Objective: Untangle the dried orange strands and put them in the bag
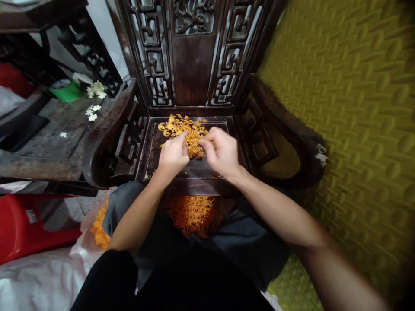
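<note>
A loose pile of small orange, curled flower-like pieces [177,125] lies on the dark wooden chair seat [155,166]. At the pile's near left edge, my left hand [173,153] is closed with its thumb towards the pieces. My right hand [222,149] makes a pinch at the pile's right side, thumb against forefinger. Whatever sits between the fingers of either hand is too small or hidden to name. Between my knees, below the seat, is a heap of thin orange strands [196,211].
A carved chair back [194,69] rises behind the seat, with curved armrests [110,138] at both sides. Left are a green tape roll [66,90], white blossoms [93,113], a red stool [19,229] and a bag of orange petals [100,229]. A yellow-green textured mat [350,95] stands right.
</note>
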Tool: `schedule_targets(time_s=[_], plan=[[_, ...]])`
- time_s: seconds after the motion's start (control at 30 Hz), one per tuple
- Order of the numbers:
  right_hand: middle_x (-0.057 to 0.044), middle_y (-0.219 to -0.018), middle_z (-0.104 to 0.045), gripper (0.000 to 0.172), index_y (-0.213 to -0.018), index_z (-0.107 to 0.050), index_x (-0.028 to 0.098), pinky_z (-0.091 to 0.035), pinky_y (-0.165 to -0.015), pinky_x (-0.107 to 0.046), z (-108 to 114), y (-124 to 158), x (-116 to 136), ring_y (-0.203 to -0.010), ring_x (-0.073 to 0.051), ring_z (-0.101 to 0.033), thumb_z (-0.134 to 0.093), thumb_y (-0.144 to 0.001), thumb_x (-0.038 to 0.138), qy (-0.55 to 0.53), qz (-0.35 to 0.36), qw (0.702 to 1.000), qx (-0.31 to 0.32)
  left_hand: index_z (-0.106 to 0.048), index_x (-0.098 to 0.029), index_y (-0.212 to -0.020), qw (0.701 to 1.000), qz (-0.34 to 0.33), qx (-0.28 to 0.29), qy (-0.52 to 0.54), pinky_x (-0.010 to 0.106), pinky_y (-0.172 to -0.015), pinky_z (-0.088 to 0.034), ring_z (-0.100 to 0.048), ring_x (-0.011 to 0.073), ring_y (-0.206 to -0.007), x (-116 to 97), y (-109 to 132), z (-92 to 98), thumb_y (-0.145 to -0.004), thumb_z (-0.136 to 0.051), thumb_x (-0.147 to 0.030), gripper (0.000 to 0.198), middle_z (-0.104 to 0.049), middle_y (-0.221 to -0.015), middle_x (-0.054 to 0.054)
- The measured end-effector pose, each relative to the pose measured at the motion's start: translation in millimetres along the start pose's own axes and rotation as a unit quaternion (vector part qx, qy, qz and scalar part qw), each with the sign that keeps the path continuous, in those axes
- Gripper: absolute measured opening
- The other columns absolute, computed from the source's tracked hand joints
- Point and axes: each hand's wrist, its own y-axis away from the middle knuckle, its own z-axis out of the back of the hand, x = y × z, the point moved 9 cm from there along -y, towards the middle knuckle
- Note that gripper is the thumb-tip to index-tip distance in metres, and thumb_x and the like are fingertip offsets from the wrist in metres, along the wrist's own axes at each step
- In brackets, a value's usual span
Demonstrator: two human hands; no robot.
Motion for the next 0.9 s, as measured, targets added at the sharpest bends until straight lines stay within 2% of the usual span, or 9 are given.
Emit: schedule_targets(time_s=[0.1, 0.17, 0.23, 0.37, 0.43, 0.53, 0.6, 0.77, 0.9], plan=[[-0.004, -0.089, -0.06, 0.028, -0.098, -0.057, 0.024, -0.046, -0.058, -0.029, 71.2, -10.0, 13.0, -0.071, -0.014, -0.063, -0.039, -0.106, 0.045, -0.057, -0.025, 0.974, -0.22, -0.068, -0.015, -0.124, 0.996, 0.06, 0.024, 0.064, 0.033, -0.082, -0.051, -0.064, 0.019, -0.076, 18.4, -2.5, -10.6, -0.076, -0.059, -0.008, 0.049, -0.069, -0.078, 0.004], [-0.005, -0.1, -0.064, 0.03, -0.105, -0.057, 0.028, -0.042, -0.051, -0.025, 98.3, -18.5, 9.2, -0.071, -0.013, -0.065, -0.034, -0.106, 0.046, -0.106, -0.045, 0.958, -0.264, -0.069, -0.018, -0.11, 0.974, 0.049, 0.03, 0.221, 0.03, -0.077, -0.049, -0.061, 0.016, -0.074, 12.7, -3.3, -12.3, -0.077, -0.064, -0.015, 0.034, -0.067, -0.08, 0.003], [-0.005, -0.104, -0.067, 0.024, -0.102, -0.059, 0.026, -0.039, -0.046, -0.022, 107.4, -23.7, -11.1, -0.071, -0.012, -0.067, -0.042, -0.104, 0.044, -0.171, -0.082, 0.946, -0.263, -0.066, -0.019, -0.093, 0.911, 0.033, 0.024, 0.41, 0.025, -0.069, -0.046, -0.056, 0.0127, -0.071, -1.2, -2.3, -5.7, -0.077, -0.071, -0.023, 0.017, -0.062, -0.081, 0.001], [-0.002, -0.083, -0.065, 0.023, -0.099, -0.064, 0.021, -0.031, -0.038, -0.019, 73.9, -9.9, -76.1, -0.056, -0.009, -0.058, -0.065, -0.093, 0.043, -0.293, -0.253, 0.902, -0.192, -0.039, -0.021, -0.071, 0.735, 0.073, 0.047, 0.672, 0.021, -0.052, -0.03, -0.036, 0.0075, -0.052, -26.6, 5.0, 4.1, -0.07, -0.082, -0.026, 0.043, -0.038, -0.061, -0.006], [0.003, -0.067, -0.052, 0.033, -0.098, -0.065, 0.02, -0.021, -0.036, -0.019, 39.6, 1.5, -90.0, -0.045, -0.006, -0.042, -0.068, -0.089, 0.052, -0.34, -0.334, 0.872, -0.108, -0.032, -0.021, -0.071, 0.685, 0.093, 0.074, 0.719, 0.021, -0.048, -0.024, -0.026, 0.0066, -0.047, -37.0, 8.8, 3.9, -0.071, -0.081, -0.024, 0.049, -0.027, -0.056, -0.008], [0.006, -0.059, -0.04, 0.048, -0.084, -0.058, 0.02, -0.011, -0.037, -0.02, -3.2, 14.3, -79.2, -0.042, -0.004, -0.031, -0.066, -0.084, 0.067, -0.381, -0.398, 0.835, -0.003, -0.028, -0.021, -0.071, 0.645, 0.12, 0.101, 0.748, 0.022, -0.046, -0.021, -0.021, 0.0066, -0.043, -45.9, 13.6, -4.4, -0.079, -0.075, -0.025, 0.047, -0.019, -0.054, -0.008], [0.006, -0.06, -0.039, 0.053, -0.08, -0.05, 0.021, -0.009, -0.037, -0.02, -20.4, 20.5, -68.7, -0.043, -0.004, -0.031, -0.064, -0.081, 0.073, -0.398, -0.427, 0.812, 0.011, -0.027, -0.02, -0.071, 0.625, 0.131, 0.113, 0.762, 0.022, -0.046, -0.02, -0.022, 0.0068, -0.043, -51.7, 16.5, -14.6, -0.083, -0.073, -0.024, 0.047, -0.019, -0.053, -0.008], [0.005, -0.069, -0.045, 0.056, -0.094, -0.052, 0.023, -0.016, -0.036, -0.02, -32.2, 30.9, -73.7, -0.046, -0.005, -0.036, -0.055, -0.083, 0.078, -0.419, -0.467, 0.77, -0.117, -0.032, -0.019, -0.072, 0.613, 0.122, 0.117, 0.772, 0.021, -0.048, -0.02, -0.028, 0.0064, -0.044, -65.0, 20.0, -35.4, -0.086, -0.072, -0.025, 0.043, -0.027, -0.053, -0.007], [0.003, -0.072, -0.048, 0.059, -0.104, -0.055, 0.023, -0.021, -0.036, -0.02, -32.4, 29.4, -89.5, -0.047, -0.006, -0.04, -0.046, -0.087, 0.079, -0.388, -0.463, 0.784, -0.14, -0.031, -0.02, -0.073, 0.592, 0.139, 0.128, 0.784, 0.022, -0.047, -0.018, -0.026, 0.0071, -0.042, -70.0, 21.6, -42.2, -0.092, -0.065, -0.027, 0.04, -0.029, -0.05, -0.007]])
